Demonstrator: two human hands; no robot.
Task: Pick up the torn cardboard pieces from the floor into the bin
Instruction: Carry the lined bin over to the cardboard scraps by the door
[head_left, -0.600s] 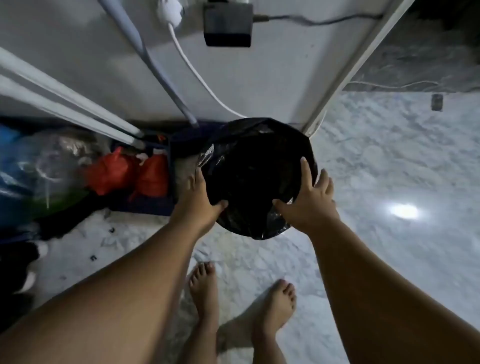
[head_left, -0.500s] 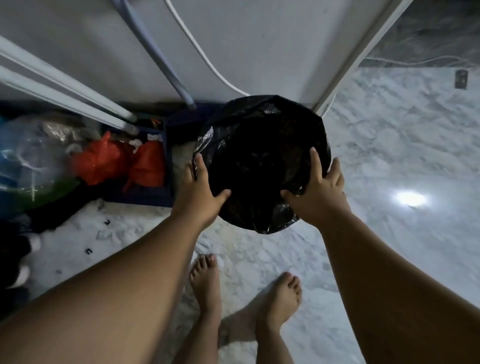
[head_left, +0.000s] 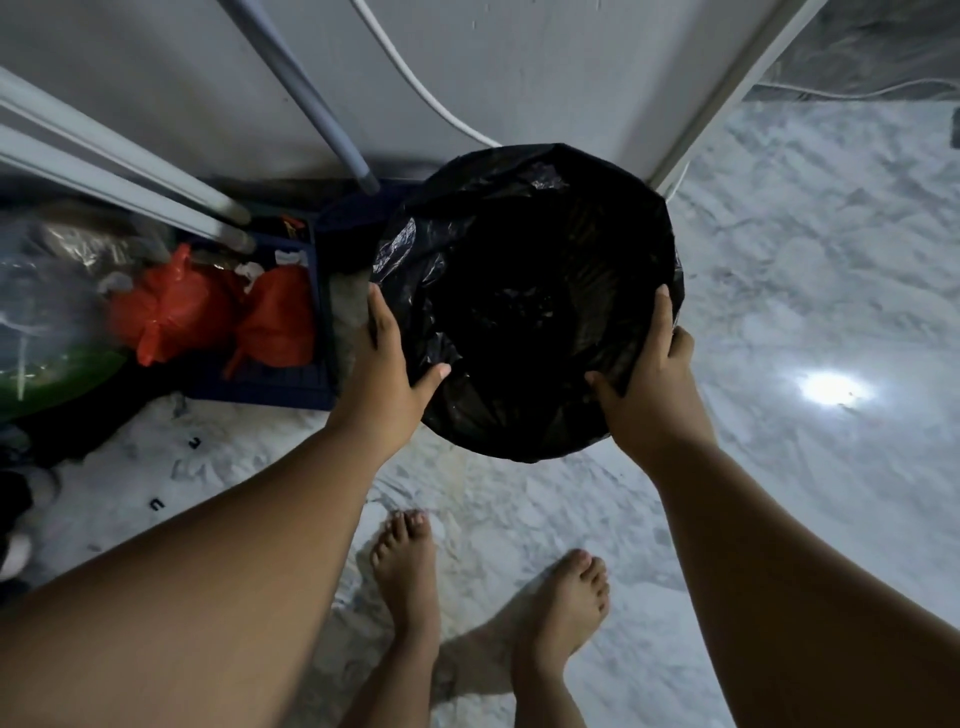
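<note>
A round bin (head_left: 524, 223) lined with a black plastic bag stands by the white wall, seen from above. My left hand (head_left: 387, 371) grips its left rim, thumb hooked over the edge and fingers down the outside. My right hand (head_left: 652, 374) grips the right rim the same way, thumb inside. The bin's inside is dark, so I cannot tell what lies in it. No cardboard pieces show on the floor in this view.
A blue crate (head_left: 291, 384) with red plastic bags (head_left: 176, 312) sits left of the bin. Grey poles (head_left: 311, 98) and a white cable (head_left: 415, 83) lean along the wall. A clear bag (head_left: 47, 312) is at far left. My bare feet (head_left: 405, 566) stand on marble floor (head_left: 805, 260).
The bin now looks larger and closer in view, and both hands have closed more firmly round its rim, thumbs curling over the edge.
</note>
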